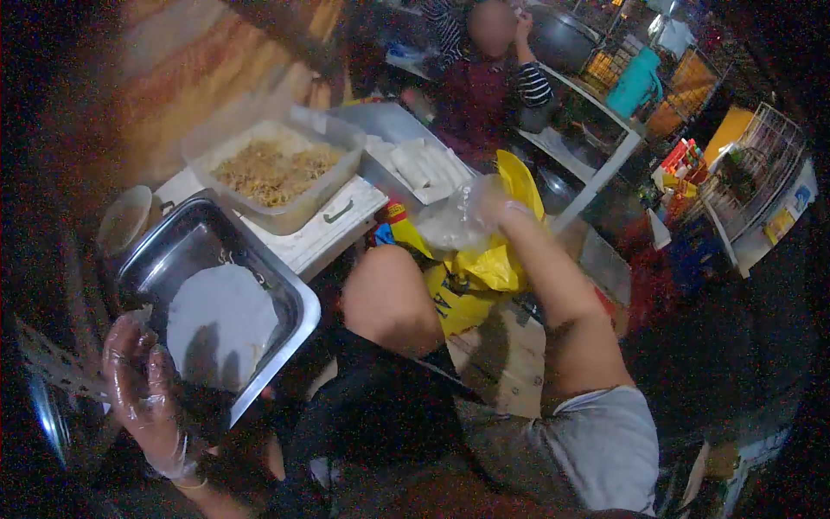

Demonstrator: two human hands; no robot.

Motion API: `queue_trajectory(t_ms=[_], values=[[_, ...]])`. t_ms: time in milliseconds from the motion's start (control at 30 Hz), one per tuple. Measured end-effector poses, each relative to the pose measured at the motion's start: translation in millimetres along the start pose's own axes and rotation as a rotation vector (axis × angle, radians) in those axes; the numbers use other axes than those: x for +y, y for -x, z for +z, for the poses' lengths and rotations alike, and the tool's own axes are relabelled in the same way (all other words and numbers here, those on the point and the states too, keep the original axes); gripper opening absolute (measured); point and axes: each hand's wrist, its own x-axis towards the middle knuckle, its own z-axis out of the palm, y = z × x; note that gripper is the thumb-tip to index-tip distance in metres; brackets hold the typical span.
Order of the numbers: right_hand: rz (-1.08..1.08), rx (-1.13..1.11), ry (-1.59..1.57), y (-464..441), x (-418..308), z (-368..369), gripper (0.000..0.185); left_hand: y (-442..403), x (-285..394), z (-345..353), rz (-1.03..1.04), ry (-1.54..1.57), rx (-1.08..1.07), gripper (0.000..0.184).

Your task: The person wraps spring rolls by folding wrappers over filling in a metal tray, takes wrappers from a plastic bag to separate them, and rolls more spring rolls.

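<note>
Left hand [143, 394]: in a clear glove, raised at the near left side of the metal tray [275, 368]; wrist low, fingers pointing up, bent and slightly apart. A pale bit shows at the fingertips; whether they grip it, or it is loose glove, cannot be told.

Right hand [494, 203]: arm bent at the elbow, forearm reaching forward and inward, grey sleeve above. Hand blurred at the yellow bag [497, 268], clear plastic [441, 221] about its fingers; whether these are open or closed cannot be told.

Wrapper [220, 320]: one, white, round, flat in the metal tray.

Tub [337, 177]: translucent, holding brown shredded filling [277, 171]; stands beyond the metal tray on a white tabletop [303, 251].

Rolls [424, 166]: several, white, in a second tray beside the tub.

Writing: large dark lettering on the yellow bag, creased, one character resembling an M, the rest unreadable; a sheet [791, 208] at far right, print illegible.

Background: a person [475, 95], striped sleeves; teal jug [635, 82].
</note>
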Motion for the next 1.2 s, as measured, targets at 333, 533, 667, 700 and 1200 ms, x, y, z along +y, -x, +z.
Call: queue_trajectory(t_ms=[333, 533, 667, 700, 1200], values=[[0.053, -0.009, 0.165, -6, -13, 4, 0.038, 2, -11, -5, -0.037, -0.026, 0.015, 0.037], [-0.023, 0.073, 0.053, 23, -12, -23, 0.037, 4, -17, -6, 0.043, -0.054, -0.020, 0.038], [-0.200, 0.087, -0.226, 19, 47, -27, 0.038, 7, -21, -5, -0.022, 0.018, -0.011, 0.036], [-0.145, 0.181, -0.236, 17, 62, -19, 0.043, 10, -24, -4, -0.051, 0.043, -0.005, 0.036], [-0.082, 0.240, -0.023, 77, 52, -20, 0.024, 2, 3, -1, 0.077, -0.053, -0.063, 0.030]])
